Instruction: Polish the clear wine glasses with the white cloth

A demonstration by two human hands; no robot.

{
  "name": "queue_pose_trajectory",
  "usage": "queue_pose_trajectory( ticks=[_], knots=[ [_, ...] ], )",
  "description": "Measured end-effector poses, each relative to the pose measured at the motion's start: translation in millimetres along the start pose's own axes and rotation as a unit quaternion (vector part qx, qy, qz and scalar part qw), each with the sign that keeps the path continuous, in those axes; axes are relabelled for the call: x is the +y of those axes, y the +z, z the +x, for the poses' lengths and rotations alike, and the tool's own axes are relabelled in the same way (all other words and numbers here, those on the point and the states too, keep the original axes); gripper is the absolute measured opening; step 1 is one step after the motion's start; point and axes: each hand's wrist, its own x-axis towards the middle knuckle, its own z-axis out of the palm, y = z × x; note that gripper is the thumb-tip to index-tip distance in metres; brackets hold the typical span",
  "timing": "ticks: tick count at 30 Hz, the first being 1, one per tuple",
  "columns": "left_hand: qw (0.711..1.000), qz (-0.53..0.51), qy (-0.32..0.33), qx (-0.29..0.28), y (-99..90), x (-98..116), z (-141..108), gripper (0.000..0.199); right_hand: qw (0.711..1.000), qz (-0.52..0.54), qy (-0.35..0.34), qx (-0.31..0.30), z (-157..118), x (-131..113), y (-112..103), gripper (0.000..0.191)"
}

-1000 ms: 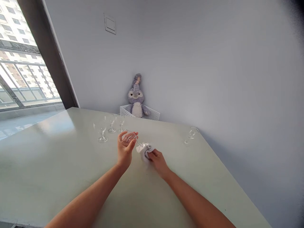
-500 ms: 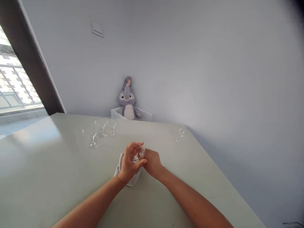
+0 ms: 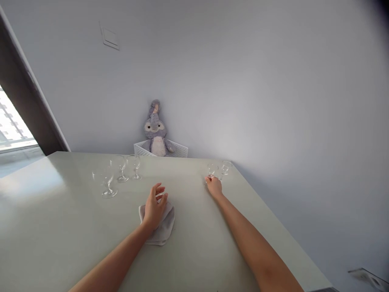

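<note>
My right hand [image 3: 214, 186] reaches to the far right of the table, its fingers closed round the lower part of a small clear stemmed glass [image 3: 212, 168]. Just right of it stands another stemmed glass [image 3: 226, 167], its base partly behind my hand. Over a folded grey cloth [image 3: 167, 227] my left hand [image 3: 156, 206] hovers or rests, fingers apart and curled, with nothing in them; I cannot tell if it touches the cloth. Three more glasses stand upright at the left: a nearer one [image 3: 108, 192], a middle one [image 3: 122, 177] and a farther one [image 3: 137, 176].
The pale table [image 3: 60, 235] runs back to a grey wall. At its far edge a white perforated basket [image 3: 181, 151] holds a plush toy [image 3: 155, 129]. A light switch [image 3: 110, 38] is on the wall, and a dark door frame [image 3: 30, 89] stands at the left.
My right hand has carried the glass forward and right, beside the other glass. My left hand has let go of it and stays over the cloth. The view has turned slightly right.
</note>
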Motion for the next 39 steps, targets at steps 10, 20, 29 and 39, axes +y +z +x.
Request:
queue_pose_trajectory(
  ticks=[10,20,29,39],
  knots=[
    [0.998,-0.045,-0.036,0.007,-1.5,-0.5,1.7,0.035,1.000,-0.019,0.019,0.008,27.8,20.0,-1.2,0.033],
    [0.906,-0.355,-0.169,0.156,-20.3,2.7,35.5,0.023,0.998,0.022,0.041,0.049,9.9,39.1,-16.1,0.045],
    [0.825,-0.507,-0.209,0.137,-56.6,-8.5,102.7,0.060,0.997,0.034,-0.069,-0.017,-62.4,1.4,-27.1,0.036],
    [0.797,-0.578,-0.162,0.068,-61.8,-8.4,108.1,0.012,0.947,-0.031,-0.240,-0.210,-130.5,-104.8,14.7,0.052]
  ],
)
